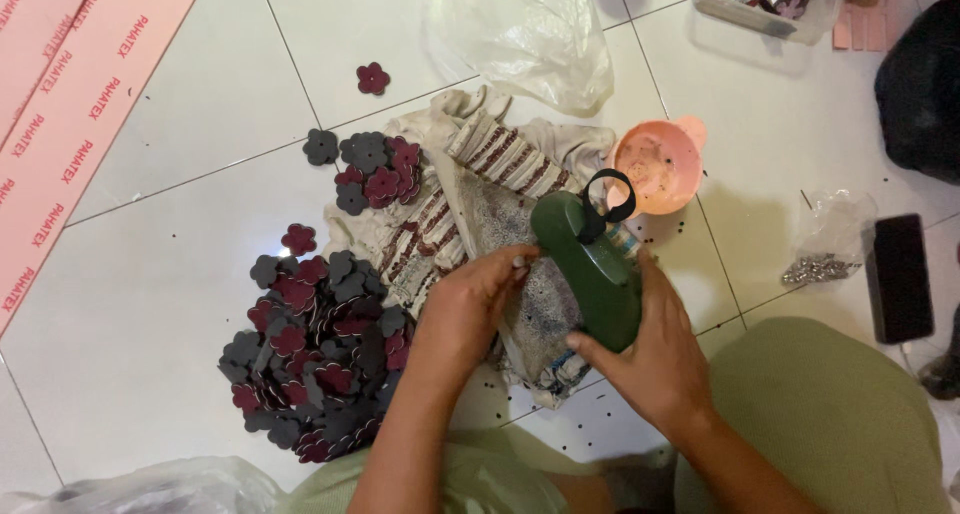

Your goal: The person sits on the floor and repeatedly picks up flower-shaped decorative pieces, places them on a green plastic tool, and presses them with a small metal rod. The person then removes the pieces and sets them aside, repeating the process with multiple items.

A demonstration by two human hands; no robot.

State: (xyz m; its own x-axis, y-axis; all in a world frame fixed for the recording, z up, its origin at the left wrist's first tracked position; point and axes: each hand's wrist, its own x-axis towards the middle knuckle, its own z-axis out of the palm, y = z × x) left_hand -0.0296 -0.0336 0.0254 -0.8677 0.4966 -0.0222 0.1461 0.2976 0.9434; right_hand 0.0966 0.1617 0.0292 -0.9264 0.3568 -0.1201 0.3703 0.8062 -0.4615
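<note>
My right hand (650,349) grips a dark green tool (590,259) with a black loop on its top end, held over a striped cloth (470,189) on the white tiled floor. My left hand (470,309) rests its fingertips against the tool's left side, above the cloth. A pile of dark grey and maroon flower-shaped pieces (315,349) lies just left of my left hand. A smaller cluster of the same pieces (375,174) sits on the cloth's upper left edge.
A pink bowl (658,164) stands right of the tool. Nearby lie clear plastic bags (530,34), a small bag of metal bits (820,264), a black phone (898,277), a clear box (770,4) and pink foam boards (70,104).
</note>
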